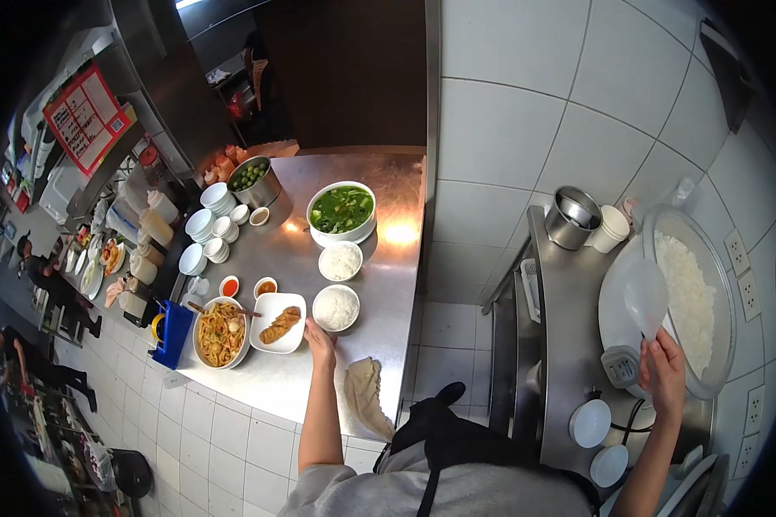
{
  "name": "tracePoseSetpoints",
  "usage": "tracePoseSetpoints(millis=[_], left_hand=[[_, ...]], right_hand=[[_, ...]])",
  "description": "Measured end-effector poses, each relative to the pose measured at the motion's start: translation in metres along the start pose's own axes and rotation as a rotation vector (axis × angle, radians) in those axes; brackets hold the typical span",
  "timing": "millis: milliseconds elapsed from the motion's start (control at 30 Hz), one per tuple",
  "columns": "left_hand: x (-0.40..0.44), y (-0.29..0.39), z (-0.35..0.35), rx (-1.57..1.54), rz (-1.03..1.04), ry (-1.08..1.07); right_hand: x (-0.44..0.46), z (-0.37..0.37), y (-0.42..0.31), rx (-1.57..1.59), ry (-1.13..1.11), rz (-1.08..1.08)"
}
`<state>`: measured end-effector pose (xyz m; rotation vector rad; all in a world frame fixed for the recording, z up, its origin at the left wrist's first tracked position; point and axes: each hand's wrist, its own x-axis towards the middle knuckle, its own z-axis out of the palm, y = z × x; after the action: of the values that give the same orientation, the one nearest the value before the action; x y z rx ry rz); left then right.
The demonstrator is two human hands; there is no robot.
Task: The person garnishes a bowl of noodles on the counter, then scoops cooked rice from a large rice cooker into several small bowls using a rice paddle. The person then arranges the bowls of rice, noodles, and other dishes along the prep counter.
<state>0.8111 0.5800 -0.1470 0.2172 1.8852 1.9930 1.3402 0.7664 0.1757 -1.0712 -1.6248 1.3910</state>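
My left hand [321, 345] grips the right-hand rim of a white square dish [269, 343], which carries a browned, sliced piece of food [281, 325]. Beside that dish is a round bowl of noodles [221, 336] with utensils resting across it. Over on the other side, my right hand [663, 372] is closed around the handle of a translucent rice paddle [645, 297]. The paddle's blade is at the near rim of a large round rice container [726, 345], close to the white rice [686, 293]. Its lid appears pushed to one side.
On the steel counter [293, 207] stand a bowl of green soup [342, 211], two rice bowls [336, 308], sauce dishes [229, 285] and stacked white bowls [200, 226]. A cloth [366, 396] lies at the edge. Metal pots [569, 226] stand near the tiled wall. Co-workers [47, 271] are at far left.
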Motion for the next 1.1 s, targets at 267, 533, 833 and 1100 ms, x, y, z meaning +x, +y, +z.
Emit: tracePoseSetpoints(millis=[267,533,833,1100], left_hand=[[-0.136,0.044,0.026,1.054,0.368,0.007],[-0.113,0.058,-0.011,1.126,0.087,-0.386],[-0.030,0.136,0.021,1.039,0.462,-0.375],[0.111,0.108,0.099,1.332,0.250,-0.190]], right_hand=[[-0.049,-0.021,0.030,0.154,0.249,0.028],[-0.073,-0.023,0.033,0.116,0.346,0.054],[-0.082,-0.024,0.026,0.077,0.355,0.030],[-0.031,-0.099,-0.038,-0.386,0.465,-0.280]])
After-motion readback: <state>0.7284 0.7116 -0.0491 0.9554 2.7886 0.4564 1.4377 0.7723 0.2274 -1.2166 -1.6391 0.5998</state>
